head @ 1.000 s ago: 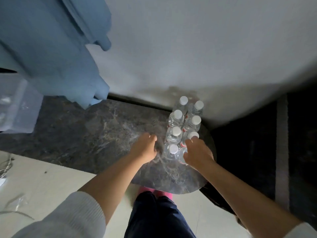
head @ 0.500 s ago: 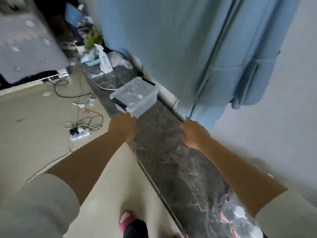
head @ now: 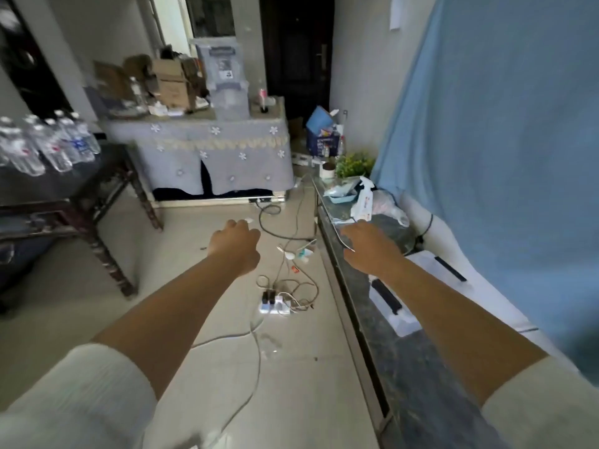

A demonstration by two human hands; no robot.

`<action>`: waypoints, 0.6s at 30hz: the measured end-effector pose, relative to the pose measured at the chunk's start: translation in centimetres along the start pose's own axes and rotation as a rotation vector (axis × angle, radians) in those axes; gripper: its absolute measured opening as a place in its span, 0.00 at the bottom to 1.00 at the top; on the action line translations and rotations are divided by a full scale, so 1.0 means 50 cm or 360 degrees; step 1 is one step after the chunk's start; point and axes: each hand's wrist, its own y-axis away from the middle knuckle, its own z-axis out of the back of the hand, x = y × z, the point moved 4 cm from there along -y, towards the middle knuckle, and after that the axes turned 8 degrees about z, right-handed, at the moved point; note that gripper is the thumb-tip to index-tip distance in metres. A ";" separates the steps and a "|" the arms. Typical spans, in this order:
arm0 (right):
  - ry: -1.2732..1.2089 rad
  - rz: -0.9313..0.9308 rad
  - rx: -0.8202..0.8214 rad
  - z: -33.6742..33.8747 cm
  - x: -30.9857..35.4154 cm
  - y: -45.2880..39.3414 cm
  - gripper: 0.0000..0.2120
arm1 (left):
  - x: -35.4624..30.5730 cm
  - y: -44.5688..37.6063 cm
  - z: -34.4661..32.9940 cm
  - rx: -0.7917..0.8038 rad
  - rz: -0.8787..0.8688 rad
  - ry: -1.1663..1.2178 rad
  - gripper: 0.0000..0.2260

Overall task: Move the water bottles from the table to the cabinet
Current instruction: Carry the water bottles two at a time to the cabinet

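Note:
Several clear water bottles [head: 48, 144] with white caps stand in a group on a dark wooden table [head: 84, 189] at the far left. My left hand [head: 235, 244] hangs in the air over the floor, fingers loosely curled, holding nothing. My right hand [head: 369, 246] hovers over the near edge of a dark marble ledge [head: 398, 348] on the right, also holding nothing. Both hands are well apart from the bottles.
A power strip [head: 274, 304] with tangled cables lies on the floor between my arms. A cloth-covered cabinet [head: 214, 157] with boxes stands ahead. On the ledge sit a clear lidded bin [head: 421, 293], a spray bottle [head: 364, 200] and a small plant [head: 353, 165]. A blue curtain [head: 502, 157] hangs at the right.
My view has swung left, away from the bottles set on the marble ledge, into the room. Both hands have let go and now hang free; the table with bottles has come into view.

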 end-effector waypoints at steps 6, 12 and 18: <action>0.0004 0.0251 -0.0081 0.019 0.173 -0.219 0.17 | 0.216 -0.093 0.014 -0.0001 0.0284 0.0029 0.17; 0.0131 0.0562 -0.0099 0.018 0.327 -0.425 0.18 | 0.415 -0.190 0.038 -0.0052 0.0583 0.0177 0.18; 0.0197 0.0829 -0.0113 0.011 0.485 -0.672 0.18 | 0.614 -0.345 0.080 -0.0167 0.0875 0.0169 0.18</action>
